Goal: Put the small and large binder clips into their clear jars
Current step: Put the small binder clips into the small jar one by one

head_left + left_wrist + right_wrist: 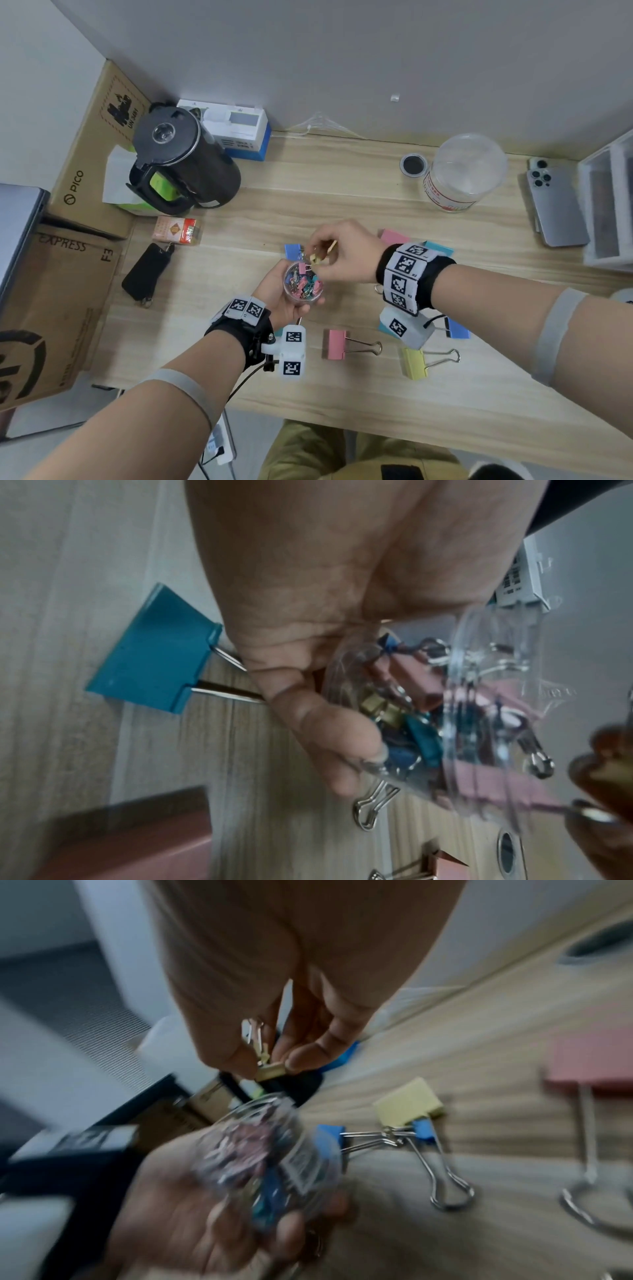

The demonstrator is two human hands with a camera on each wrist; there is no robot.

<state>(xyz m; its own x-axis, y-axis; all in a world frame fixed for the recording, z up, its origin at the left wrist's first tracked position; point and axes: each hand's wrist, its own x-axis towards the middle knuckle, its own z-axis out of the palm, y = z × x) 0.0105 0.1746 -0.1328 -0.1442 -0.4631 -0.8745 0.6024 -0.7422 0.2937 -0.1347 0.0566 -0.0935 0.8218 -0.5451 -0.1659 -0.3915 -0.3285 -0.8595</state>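
Observation:
My left hand (282, 298) grips a small clear jar (303, 283) above the table, and several small coloured clips fill the jar (479, 723). Just over the jar's mouth, my right hand (337, 253) pinches a small yellow binder clip (315, 258) between thumb and fingertip (304, 1058). The small yellow clip (270, 1070) hangs above the jar (267, 1161) in the right wrist view. Large clips lie on the table: a pink clip (337, 344), a yellow clip (416, 363), blue clips (293, 250) (457, 329). A large clear jar (462, 174) with its lid on stands at the back right.
A black kettle (181, 161), boxes and a tissue pack crowd the back left. A black key pouch (147, 270) and a cigarette pack (176, 231) lie at the left. Two phones (555, 205) and a white organiser (609, 198) stand at the right edge. A cable hole (413, 165) sits near the large jar.

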